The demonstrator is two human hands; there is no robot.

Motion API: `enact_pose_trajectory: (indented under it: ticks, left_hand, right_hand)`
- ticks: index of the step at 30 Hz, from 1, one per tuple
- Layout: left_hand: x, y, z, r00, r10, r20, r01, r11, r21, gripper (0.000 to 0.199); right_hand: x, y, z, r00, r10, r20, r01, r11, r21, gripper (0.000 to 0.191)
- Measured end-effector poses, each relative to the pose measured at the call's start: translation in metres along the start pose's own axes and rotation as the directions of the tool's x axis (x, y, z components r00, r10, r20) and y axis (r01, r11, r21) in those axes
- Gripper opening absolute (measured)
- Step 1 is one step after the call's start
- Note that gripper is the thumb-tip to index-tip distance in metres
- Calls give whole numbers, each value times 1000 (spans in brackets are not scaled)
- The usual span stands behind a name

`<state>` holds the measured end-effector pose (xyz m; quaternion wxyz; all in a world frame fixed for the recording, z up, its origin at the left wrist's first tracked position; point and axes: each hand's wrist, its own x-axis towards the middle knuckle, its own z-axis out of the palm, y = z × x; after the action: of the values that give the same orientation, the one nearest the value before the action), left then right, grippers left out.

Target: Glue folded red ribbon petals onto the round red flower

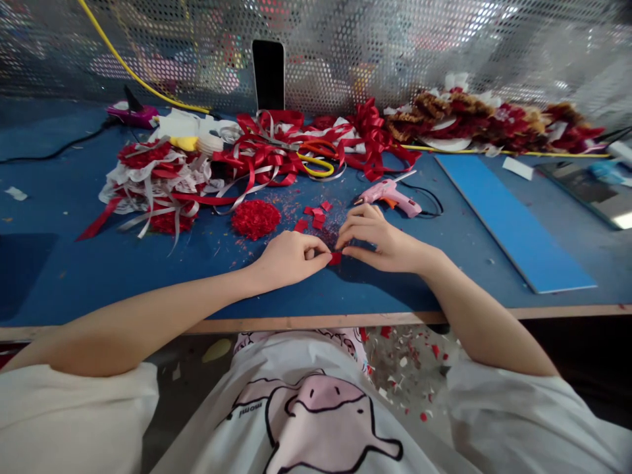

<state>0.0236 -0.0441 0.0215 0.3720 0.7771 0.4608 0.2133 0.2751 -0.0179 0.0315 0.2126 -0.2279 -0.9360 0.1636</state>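
Note:
A small red piece of fabric or paper (336, 259) is pinched at its left edge between the thumb and finger of my left hand (293, 259). My right hand (378, 240) is curled at the piece's right side, thumb and fingertips close together; whether it grips the piece is too small to make out. Several more red scraps (316, 216) lie just beyond my hands among fine red bits. To the left of them rests a round red pompom-like flower (255, 219). Past my right hand lies a pink glue gun (390, 195) on its side.
Red and white ribbons (276, 164) heap at the back, with orange-and-yellow-handled scissors (316, 161) on them. A lacy bundle (153, 178) lies left. Behind, a phone (269, 76) leans on perforated metal. A blue board (513, 224) and a dark glass panel (577, 187) lie right.

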Motion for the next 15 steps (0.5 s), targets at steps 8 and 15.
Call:
enact_pose_trajectory:
  ticks: [8,15]
  left_hand:
    - [1,-7,-2,999,48,-22,-51,986,-160,20]
    - [1,-7,-5,997,25,-76,-42,974,-222,21]
  right_hand:
    - [-3,2,0,997,14,-81,-10,999,43,20]
    - [-1,2,3,968,84,-238,-70,995,64,7]
